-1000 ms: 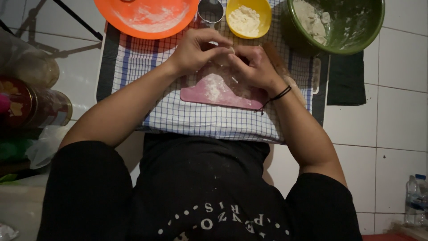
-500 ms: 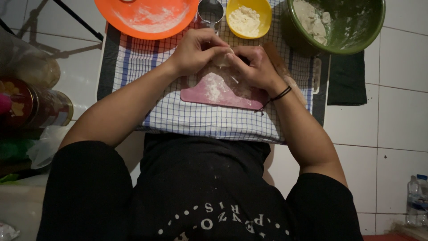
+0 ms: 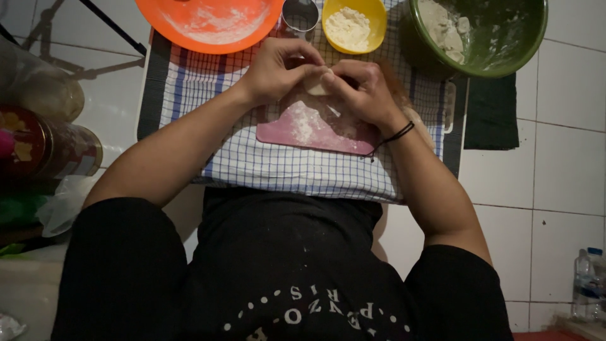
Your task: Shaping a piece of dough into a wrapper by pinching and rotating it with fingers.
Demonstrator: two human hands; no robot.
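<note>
the left hand (image 3: 278,69) comes in from the left side and curls its fingers tight around a small pale piece of dough (image 3: 317,83), which sits right between both hands, just above the pink board (image 3: 303,129) dusted with white flour. the right hand (image 3: 360,91) comes in from the right and pinches the same dough with bent fingers, so both hands touch it and are equally near. both wrists rest low over the checked cloth (image 3: 284,167), with the knuckles pointing up toward the bowls.
</note>
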